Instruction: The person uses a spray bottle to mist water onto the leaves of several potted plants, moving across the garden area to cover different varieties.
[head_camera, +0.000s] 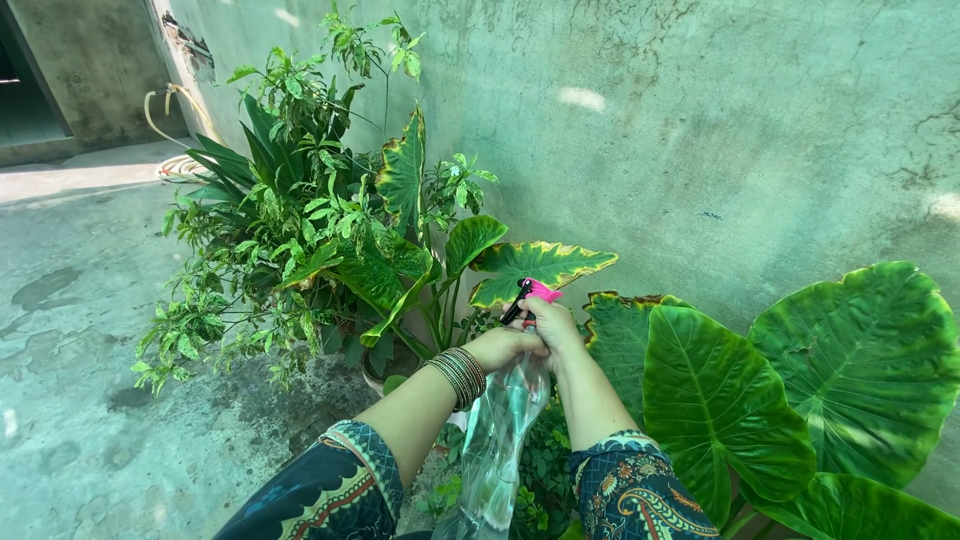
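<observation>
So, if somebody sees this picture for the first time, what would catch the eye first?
Probably the clear spray bottle with its pink and black trigger head, held up at centre by both hands: the left hand, with stacked bangles on its wrist, and the right hand. Next, the very large green leaves at the right, against the stained green wall. A bushy potted plant stands left of the hands.

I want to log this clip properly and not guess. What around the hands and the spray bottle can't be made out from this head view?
- Spray bottle: its base is cut off by the bottom edge.
- Pink spray head: partly covered by the right hand; the trigger finger is hidden.
- Left hand: its grip on the bottle neck is hidden behind the right hand.
- Pot: mostly hidden by leaves.
</observation>
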